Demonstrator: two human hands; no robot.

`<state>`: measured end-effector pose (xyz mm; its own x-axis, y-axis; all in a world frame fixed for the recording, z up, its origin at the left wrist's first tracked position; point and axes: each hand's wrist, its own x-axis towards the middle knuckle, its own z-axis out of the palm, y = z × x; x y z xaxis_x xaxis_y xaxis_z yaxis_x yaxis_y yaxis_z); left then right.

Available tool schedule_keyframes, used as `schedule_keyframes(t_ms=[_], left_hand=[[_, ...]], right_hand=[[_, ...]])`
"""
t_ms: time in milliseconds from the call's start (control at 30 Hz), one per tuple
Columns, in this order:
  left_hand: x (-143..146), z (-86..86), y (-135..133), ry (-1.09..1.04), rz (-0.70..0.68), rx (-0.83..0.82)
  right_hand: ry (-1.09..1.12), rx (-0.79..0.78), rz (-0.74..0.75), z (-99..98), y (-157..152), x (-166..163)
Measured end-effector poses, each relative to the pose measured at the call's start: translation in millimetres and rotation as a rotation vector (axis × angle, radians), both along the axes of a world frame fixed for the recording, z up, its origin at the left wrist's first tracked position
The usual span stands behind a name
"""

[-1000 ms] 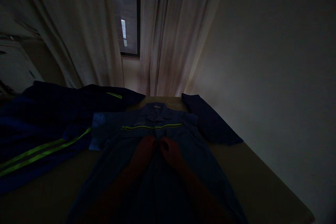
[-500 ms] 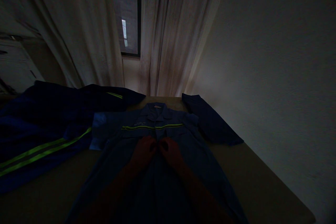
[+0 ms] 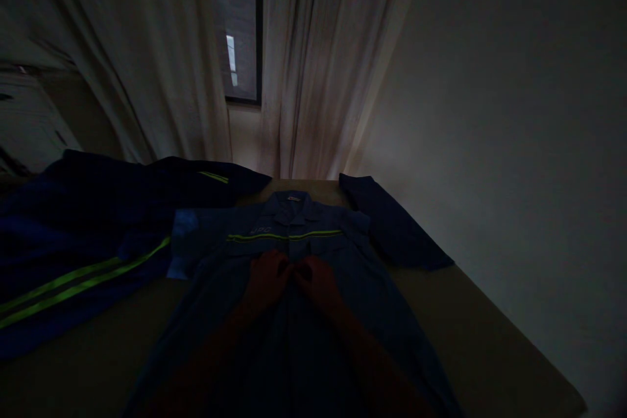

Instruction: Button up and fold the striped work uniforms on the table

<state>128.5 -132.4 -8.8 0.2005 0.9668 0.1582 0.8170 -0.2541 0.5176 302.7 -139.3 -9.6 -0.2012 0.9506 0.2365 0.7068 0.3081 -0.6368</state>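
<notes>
A blue short-sleeved work shirt (image 3: 343, 268) lies spread face up, collar at the far end, with a yellow-green stripe and letters across its chest. My left hand (image 3: 268, 275) is closed in a pinch on the shirt's front opening, just below the stripe. Right beside it, my right hand (image 3: 317, 279) pinches the same front edge, the fingertips of both hands nearly touching. It is too dark to make out a button between them.
A dark blue garment with yellow-green stripes (image 3: 98, 209) lies on the table (image 3: 490, 333) at the left. Folded dark cloth (image 3: 396, 225) lies at the right, near the wall (image 3: 514, 144). Curtains (image 3: 333, 65) and a window (image 3: 235, 26) stand behind the table.
My left hand has shifted very slightly, its knuckles a little higher. My right hand stays almost in place, and the shirt lies as before.
</notes>
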Motion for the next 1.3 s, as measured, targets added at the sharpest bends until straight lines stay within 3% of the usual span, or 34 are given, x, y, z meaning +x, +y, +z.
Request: schedule_keyframes(t_ms=[300,600,1067,1300], left_hand=[[0.7,3.7,-3.7,0.1,-0.028,0.024],[-4.8,-1.2,-1.5,0.011,-0.111,0.016],[-4.1,-3.7,-0.3,-0.093,-0.15,0.024],[-1.4,-3.4,-2.0,-0.056,-0.111,0.042]], right_hand=[[-0.005,0.051,-0.024,-3.3,-1.0,0.3],[0.046,0.09,0.022,-4.3,-2.7,1.2],[-0.018,0.07,-0.054,-7.3,-0.2,0.5],[0.224,0.013,-0.097,-11.4,5.6,7.2]])
